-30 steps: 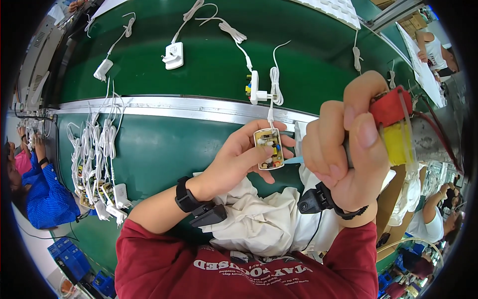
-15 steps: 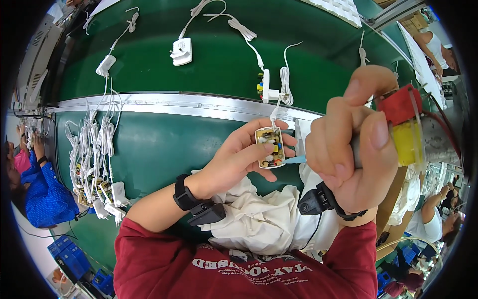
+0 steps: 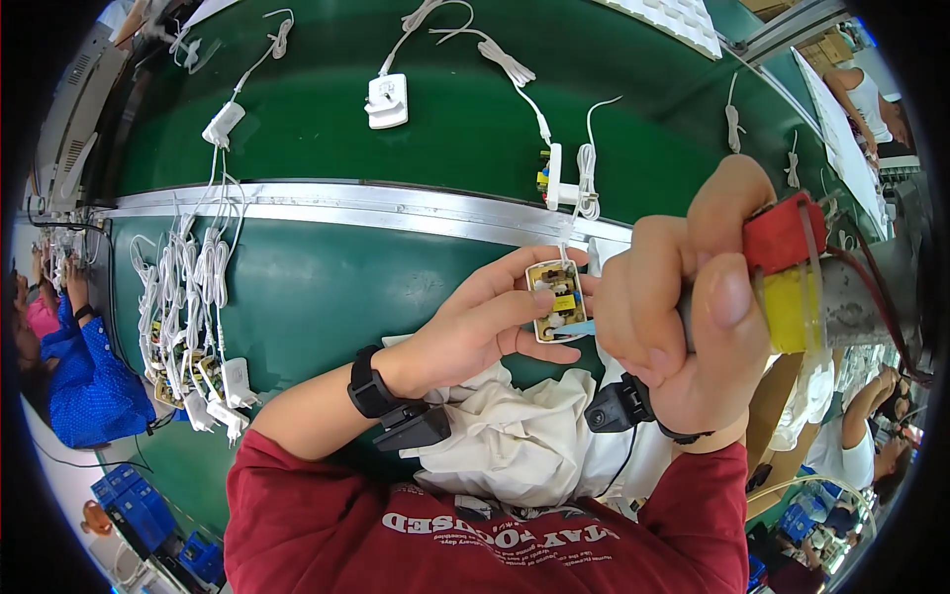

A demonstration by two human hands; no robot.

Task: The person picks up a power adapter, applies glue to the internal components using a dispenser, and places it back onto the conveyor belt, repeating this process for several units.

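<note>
My left hand (image 3: 485,322) holds an opened white power adapter (image 3: 556,300), its thumb lying over the near edge. The exposed circuit board faces up, with small yellow, white and dark parts, and a white cord leaves its far end. Closed around a grey tube-shaped glue dispenser (image 3: 856,307) with red and yellow bands, my right hand (image 3: 693,297) is raised to the right of the adapter. The dispenser's pale blue tapered tip (image 3: 579,329) reaches the adapter's near end; whether it touches a part I cannot tell.
Beyond a metal rail (image 3: 366,203), a green conveyor (image 3: 297,129) carries white adapters (image 3: 387,101) with coiled cords. A bunch of corded adapters (image 3: 203,327) lies at left. White cloth (image 3: 515,426) covers my lap. A person in blue (image 3: 99,366) sits at left; others work at right.
The adapters on the conveyor have shifted right. My left hand and the opened adapter have also moved slightly right, while the right hand with the dispenser has drawn a little left.
</note>
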